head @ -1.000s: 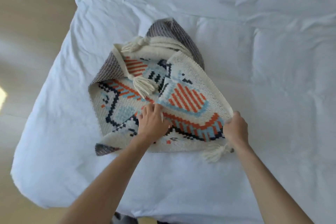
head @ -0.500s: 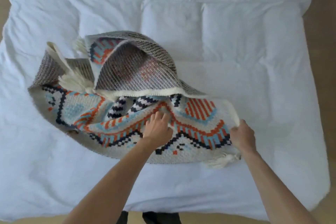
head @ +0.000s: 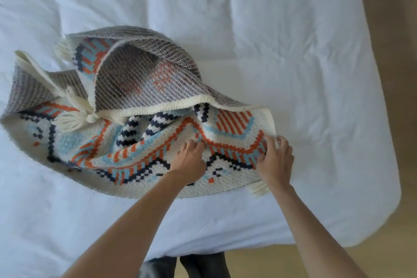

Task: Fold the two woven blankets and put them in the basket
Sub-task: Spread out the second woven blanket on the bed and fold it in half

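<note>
Here a single woven blanket lies rumpled across the white duvet of a bed, toward the left and near side of it. Its patterned face shows cream ground with orange, light blue and navy zigzags. A far portion is turned over toward the person, showing the grey striped underside, and this flap arches up rather than lying flat, its cream border running along the fold's lower edge. A cream tassel rests on the patterned face at the left end of that border, and another tassel pokes out at the near right corner, just below the right wrist.

The left hand is on the patterned face near the blanket's near edge, fingers curled and pinching up a small ridge of the weave. The right hand is at the blanket's right edge, fingers and thumb closed around the cloth there, bunching it slightly. The two hands are near each other, with a short stretch of blanket between them.

Beyond the bed's right side and near edge a light wooden floor shows. Dark trouser legs stand against the bed's near edge.
</note>
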The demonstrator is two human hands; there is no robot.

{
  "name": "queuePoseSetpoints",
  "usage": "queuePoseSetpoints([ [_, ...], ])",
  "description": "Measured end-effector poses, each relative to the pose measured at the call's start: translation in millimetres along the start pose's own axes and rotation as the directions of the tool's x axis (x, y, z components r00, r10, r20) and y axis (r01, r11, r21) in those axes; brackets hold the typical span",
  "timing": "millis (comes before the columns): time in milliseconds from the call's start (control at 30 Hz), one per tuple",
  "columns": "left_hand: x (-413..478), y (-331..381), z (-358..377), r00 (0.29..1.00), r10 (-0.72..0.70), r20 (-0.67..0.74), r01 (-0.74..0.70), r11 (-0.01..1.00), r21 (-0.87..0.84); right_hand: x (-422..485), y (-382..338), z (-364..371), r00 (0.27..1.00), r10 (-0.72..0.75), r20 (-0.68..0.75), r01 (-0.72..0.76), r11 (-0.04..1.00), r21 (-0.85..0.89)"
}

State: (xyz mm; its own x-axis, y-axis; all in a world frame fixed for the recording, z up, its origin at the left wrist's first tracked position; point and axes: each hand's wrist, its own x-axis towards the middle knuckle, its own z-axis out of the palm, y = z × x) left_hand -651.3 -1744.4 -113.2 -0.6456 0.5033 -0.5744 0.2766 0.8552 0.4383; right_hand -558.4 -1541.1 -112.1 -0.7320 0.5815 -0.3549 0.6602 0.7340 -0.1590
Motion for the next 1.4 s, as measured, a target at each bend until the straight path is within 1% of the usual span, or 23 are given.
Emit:
queuePoseSetpoints([
  [67,9,6,-4,0.994,0.063,-0.09,-0.07,0.994,-0.078,-2,14,-1,0.997,0.072,0.026,-0.071,0.997,-0.023],
  [100,15,12,-9,0.988,0.069,-0.14,-0.086,0.989,-0.121,-2,20,-1,0.995,0.097,0.033,-0.096,0.995,-0.032],
  [133,22,19,-16,0.981,0.046,-0.187,-0.082,0.978,-0.193,-3,26,-1,0.993,0.11,0.038,-0.108,0.994,-0.033],
  [167,28,26,-24,0.977,-0.021,-0.213,-0.044,0.954,-0.297,-4,30,-1,0.993,0.108,0.037,-0.107,0.994,-0.021],
  [200,34,34,-34,0.967,-0.11,-0.23,0.003,0.906,-0.424,-4,33,-1,0.995,0.1,0.028,-0.1,0.995,0.005],
  [233,41,39,-43,0.953,-0.208,-0.219,0.053,0.829,-0.557,-5,33,0,0.996,0.092,0.016,-0.093,0.995,0.036],
  [300,50,51,-61,0.92,-0.343,-0.189,0.061,0.604,-0.795,-4,33,1,0.996,0.09,-0.013,-0.089,0.992,0.085],
  [367,60,62,-75,0.886,-0.431,-0.169,0.017,0.395,-0.919,-1,34,3,0.995,0.098,-0.015,-0.095,0.987,0.132],
  [400,65,69,-82,0.86,-0.482,-0.166,0.009,0.34,-0.94,2,36,4,0.995,0.099,-0.006,-0.097,0.982,0.162],
  [533,101,89,-96,0.721,-0.666,-0.19,0.041,0.315,-0.948,25,55,4,0.996,0.072,0.056,-0.083,0.967,0.24],
  [600,120,102,-98,0.662,-0.715,-0.225,0.102,0.384,-0.918,38,70,2,0.997,0.017,0.074,-0.035,0.967,0.254],
  [667,137,118,-93,0.667,-0.692,-0.275,0.176,0.506,-0.845,50,86,-2,0.998,0.004,0.069,-0.022,0.963,0.267],
  [733,156,142,-90,0.717,-0.629,-0.302,0.205,0.604,-0.77,58,104,-7,0.999,0.012,0.048,-0.024,0.962,0.273],
  [767,167,156,-90,0.742,-0.591,-0.316,0.196,0.642,-0.741,61,113,-10,0.999,0.028,0.025,-0.034,0.961,0.274],
  [833,190,191,-91,0.801,-0.489,-0.345,0.138,0.712,-0.688,66,134,-18,0.995,0.084,-0.047,-0.067,0.956,0.284],
  [933,223,251,-90,0.886,-0.262,-0.383,-0.002,0.823,-0.568,72,166,-32,0.972,0.187,-0.142,-0.139,0.946,0.294],
  [1000,239,279,-79,0.932,-0.126,-0.339,-0.053,0.88,-0.472,76,183,-35,0.963,0.236,-0.131,-0.195,0.943,0.269],
  [1067,248,288,-62,0.971,-0.029,-0.239,-0.055,0.939,-0.338,78,192,-33,0.969,0.227,-0.098,-0.201,0.955,0.218],
  [1133,250,281,-47,0.985,-0.003,-0.173,-0.03,0.982,-0.189,81,194,-31,0.976,0.193,-0.099,-0.171,0.965,0.198],
  [1200,247,273,-40,0.983,-0.027,-0.179,0.005,0.993,-0.118,87,191,-31,0.972,0.202,-0.122,-0.174,0.962,0.209],
  [1300,236,262,-41,0.965,0.019,-0.26,-0.027,0.999,-0.029,100,178,-33,0.966,0.194,-0.171,-0.147,0.956,0.255],
  [1400,221,242,-50,0.933,0.087,-0.348,-0.054,0.993,0.103,117,160,-37,0.962,0.128,-0.239,-0.066,0.966,0.251],
])
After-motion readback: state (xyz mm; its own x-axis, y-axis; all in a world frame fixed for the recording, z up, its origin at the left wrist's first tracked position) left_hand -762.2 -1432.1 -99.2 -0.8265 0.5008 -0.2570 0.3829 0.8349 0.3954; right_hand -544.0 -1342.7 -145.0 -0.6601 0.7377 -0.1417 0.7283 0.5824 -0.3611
